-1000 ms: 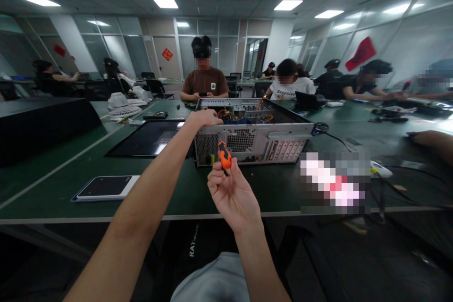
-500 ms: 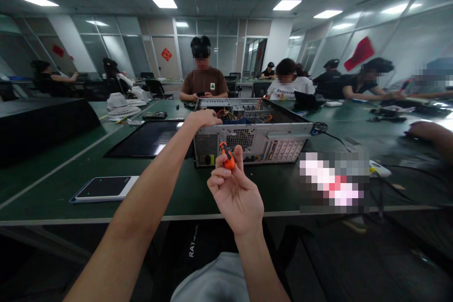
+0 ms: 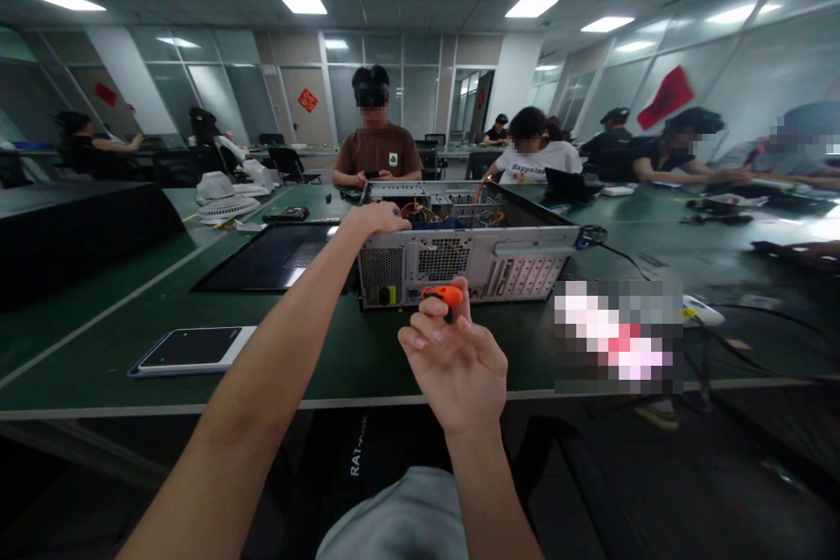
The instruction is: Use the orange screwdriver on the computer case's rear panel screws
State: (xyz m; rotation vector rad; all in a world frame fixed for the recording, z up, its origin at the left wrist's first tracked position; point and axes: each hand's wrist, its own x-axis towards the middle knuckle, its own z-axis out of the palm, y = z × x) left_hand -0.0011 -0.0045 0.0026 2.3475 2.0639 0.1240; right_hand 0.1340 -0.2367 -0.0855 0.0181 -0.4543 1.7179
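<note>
An open computer case point(image 3: 469, 258) lies on the green table, its rear panel with vents and slots facing me and wires showing inside. My left hand point(image 3: 381, 219) rests on the case's top left edge; its fingertips reach inside, partly hidden. In front of the rear panel, my right hand point(image 3: 456, 359) is palm up and holds an orange and black screwdriver point(image 3: 446, 294) between thumb and fingers. The screwdriver's handle lies nearly level, and its shaft cannot be made out.
A black panel point(image 3: 262, 258) lies left of the case, with a white device point(image 3: 197, 348) nearer me. A large black box point(image 3: 85, 232) stands far left. Cables and a white power strip point(image 3: 702, 310) are at the right. A person point(image 3: 377, 149) sits across the table.
My right hand has shifted slightly right and down, and the screwdriver has turned from nearly upright to nearly level. My left hand has stayed on the case. A person's arm at the right has left view.
</note>
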